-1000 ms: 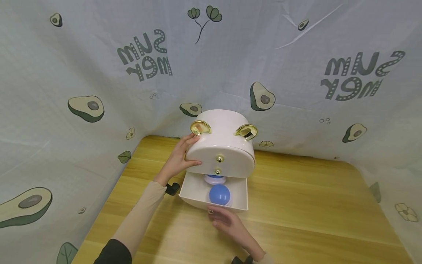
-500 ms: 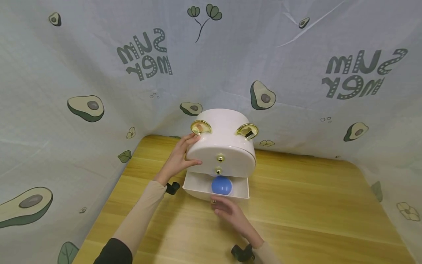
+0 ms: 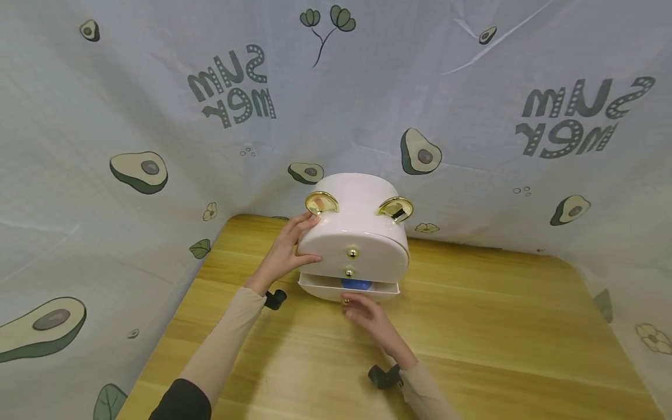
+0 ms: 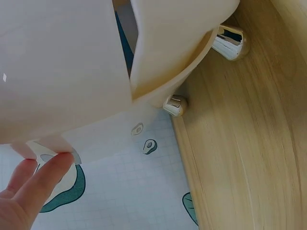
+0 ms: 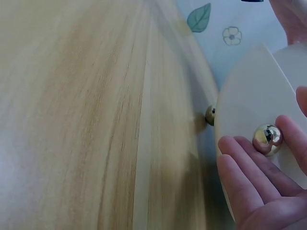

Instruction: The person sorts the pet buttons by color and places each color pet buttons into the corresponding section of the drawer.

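A white rounded drawer box (image 3: 359, 189) with gold ears stands on the wooden table. Its bottom drawer (image 3: 319, 290) is pulled out a short way, and part of a blue round thing (image 3: 356, 284) shows inside. My left hand (image 3: 282, 256) rests on the box's left side, thumb at the front face; in the left wrist view, extended fingers (image 4: 45, 179) touch the shell. My right hand (image 3: 374, 319) presses the drawer front with nearly straight fingers. In the right wrist view, the drawer's gold knob (image 5: 267, 140) sits between those fingers.
Two more gold knobs, an upper knob (image 3: 352, 252) and a lower knob (image 3: 349, 272), are on the box's front. A pale curtain (image 3: 472, 87) with avocado prints hangs close behind the box. The box stands near the back edge of the wooden table (image 3: 488, 326).
The bottom drawer has slid inward, pushed by my right hand, which moved forward with it. Much less of the blue round thing shows now. My left hand has stayed on the box.
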